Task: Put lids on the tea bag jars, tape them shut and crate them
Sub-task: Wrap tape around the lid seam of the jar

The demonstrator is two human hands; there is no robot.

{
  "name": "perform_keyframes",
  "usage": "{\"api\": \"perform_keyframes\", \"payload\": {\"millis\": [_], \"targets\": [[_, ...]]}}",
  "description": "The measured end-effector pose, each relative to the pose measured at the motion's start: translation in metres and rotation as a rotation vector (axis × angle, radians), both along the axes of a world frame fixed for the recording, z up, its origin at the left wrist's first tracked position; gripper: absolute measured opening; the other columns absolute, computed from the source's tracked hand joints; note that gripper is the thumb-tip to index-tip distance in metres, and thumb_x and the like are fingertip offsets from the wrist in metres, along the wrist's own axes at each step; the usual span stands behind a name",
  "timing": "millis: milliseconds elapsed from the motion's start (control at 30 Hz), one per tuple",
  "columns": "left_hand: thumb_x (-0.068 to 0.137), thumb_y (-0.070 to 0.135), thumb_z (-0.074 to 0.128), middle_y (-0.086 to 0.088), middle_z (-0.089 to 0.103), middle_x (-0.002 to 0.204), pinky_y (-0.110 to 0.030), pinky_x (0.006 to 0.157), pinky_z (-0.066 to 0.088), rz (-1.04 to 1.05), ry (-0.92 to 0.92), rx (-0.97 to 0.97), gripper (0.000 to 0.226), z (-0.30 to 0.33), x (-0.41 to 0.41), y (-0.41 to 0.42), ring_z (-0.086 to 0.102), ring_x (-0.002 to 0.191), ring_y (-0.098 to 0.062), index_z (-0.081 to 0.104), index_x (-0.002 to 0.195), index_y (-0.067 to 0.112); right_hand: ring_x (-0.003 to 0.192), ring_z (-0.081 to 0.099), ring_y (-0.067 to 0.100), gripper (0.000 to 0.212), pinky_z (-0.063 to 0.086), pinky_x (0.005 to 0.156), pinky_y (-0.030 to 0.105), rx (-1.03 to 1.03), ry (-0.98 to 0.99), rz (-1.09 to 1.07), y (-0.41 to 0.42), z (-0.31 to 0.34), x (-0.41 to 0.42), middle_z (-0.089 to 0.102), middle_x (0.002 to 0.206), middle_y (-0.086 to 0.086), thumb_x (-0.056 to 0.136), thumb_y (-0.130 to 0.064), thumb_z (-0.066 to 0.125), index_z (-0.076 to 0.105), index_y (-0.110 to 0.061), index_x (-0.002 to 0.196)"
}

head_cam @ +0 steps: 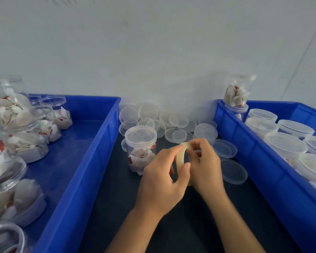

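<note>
Dark desk (102,212) between two blue crates, pale wall behind. My left hand (161,181) and right hand (205,167) both pinch tape roll (181,159), mid-desk, picking for end. Roll light, stiff; film thin, sticky: hold by rim. Lidded tea bag jar (140,148) just left: light, slick plastic; grip by sides.

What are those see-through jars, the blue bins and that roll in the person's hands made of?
The lidded jar looks like thin clear plastic, glossy: the tea bags show through its wall. The left crate and right crate look like rigid moulded plastic, smooth with a soft sheen. The tape roll, held by the left hand and right hand, seems translucent yellowish adhesive film.
</note>
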State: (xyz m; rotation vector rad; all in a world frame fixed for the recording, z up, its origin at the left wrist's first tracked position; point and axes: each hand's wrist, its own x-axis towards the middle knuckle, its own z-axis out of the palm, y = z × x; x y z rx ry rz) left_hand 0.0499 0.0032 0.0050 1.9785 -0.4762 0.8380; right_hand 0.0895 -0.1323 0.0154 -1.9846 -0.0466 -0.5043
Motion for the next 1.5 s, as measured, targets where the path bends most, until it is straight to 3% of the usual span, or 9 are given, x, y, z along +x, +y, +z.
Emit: {"api": "perform_keyframes", "payload": {"millis": [167,367,667,767,867,967,1100,1333,1500], "targets": [[0.102,0.010,0.069,0.013,0.076,0.110,-0.024,0.083,0.060,0.054,0.022,-0.130,0.035,-0.003,0.003,-0.002,0.071,0.099,-0.005,0.071,0.137,0.015,0.097,0.059,-0.008,0.023,0.051,0.077,0.022,0.088,-0.084,-0.051,0.000,-0.002,0.000,0.064,0.103,-0.018,0.103,-0.017,0.066,0.061,-0.039,0.101],[0.104,0.015,0.069,0.011,0.080,0.100,-0.042,0.081,0.065,-0.086,0.261,-0.446,0.024,0.000,0.003,-0.003,0.079,0.090,-0.016,0.074,0.122,0.029,0.094,0.063,0.000,0.023,0.051,0.075,0.021,0.071,-0.135,-0.103,0.002,-0.007,0.001,0.064,0.103,-0.016,0.102,-0.014,0.068,0.064,-0.036,0.103],[0.107,0.031,0.064,0.008,0.081,0.098,-0.036,0.085,0.064,-0.191,0.452,-0.438,0.017,-0.005,0.009,-0.002,0.078,0.097,-0.013,0.073,0.120,0.026,0.103,0.063,0.002,0.031,0.056,0.074,0.017,-0.035,-0.352,-0.016,0.004,-0.009,0.000,0.058,0.110,-0.019,0.096,0.004,0.068,0.068,-0.022,0.112],[0.109,0.026,0.061,0.006,0.081,0.100,-0.033,0.084,0.064,-0.209,0.473,-0.462,0.015,-0.005,0.011,-0.002,0.078,0.098,-0.013,0.072,0.118,0.022,0.106,0.065,0.005,0.035,0.060,0.080,0.024,0.002,-0.301,0.027,0.006,-0.011,0.002,0.059,0.114,-0.025,0.096,-0.005,0.073,0.066,-0.030,0.120],[0.109,0.027,0.059,0.004,0.081,0.106,-0.050,0.090,0.064,-0.221,0.550,-0.607,0.017,-0.005,0.011,-0.001,0.077,0.104,-0.013,0.073,0.116,0.020,0.107,0.061,-0.004,0.028,0.057,0.092,0.031,0.041,-0.204,-0.076,0.001,-0.013,0.007,0.063,0.111,-0.023,0.096,-0.015,0.076,0.070,-0.034,0.115],[0.108,0.026,0.059,0.004,0.080,0.107,-0.048,0.088,0.066,-0.215,0.603,-0.726,0.018,-0.003,0.012,-0.001,0.076,0.107,-0.009,0.073,0.118,0.021,0.095,0.064,-0.006,0.033,0.059,0.082,0.029,0.086,-0.131,-0.088,-0.003,-0.013,0.007,0.069,0.094,-0.024,0.098,-0.019,0.073,0.064,-0.051,0.096],[0.109,0.024,0.058,-0.004,0.080,0.105,-0.044,0.084,0.067,-0.226,0.698,-0.771,0.018,-0.002,0.012,-0.002,0.075,0.110,-0.018,0.075,0.112,0.019,0.096,0.068,-0.001,0.029,0.058,0.084,0.022,0.142,-0.201,-0.107,-0.003,-0.011,0.005,0.073,0.098,-0.022,0.097,-0.017,0.075,0.071,-0.043,0.109],[0.102,0.062,0.055,-0.010,0.081,0.105,-0.050,0.089,0.065,-0.336,0.853,-0.788,0.049,-0.003,0.014,-0.004,0.079,0.103,-0.025,0.079,0.106,0.020,0.100,0.068,0.003,0.026,0.051,0.082,0.011,0.075,-0.299,-0.008,0.001,-0.011,0.003,0.071,0.096,-0.020,0.086,-0.011,0.083,0.075,-0.030,0.102],[0.094,0.068,0.052,-0.016,0.081,0.105,-0.060,0.098,0.059,-0.388,0.869,-0.827,0.058,-0.006,0.016,0.000,0.079,0.102,-0.031,0.079,0.105,0.017,0.097,0.071,0.008,0.028,0.056,0.080,0.022,0.068,-0.284,0.027,0.003,-0.014,0.004,0.072,0.097,-0.020,0.087,-0.009,0.084,0.076,-0.029,0.105]]}}
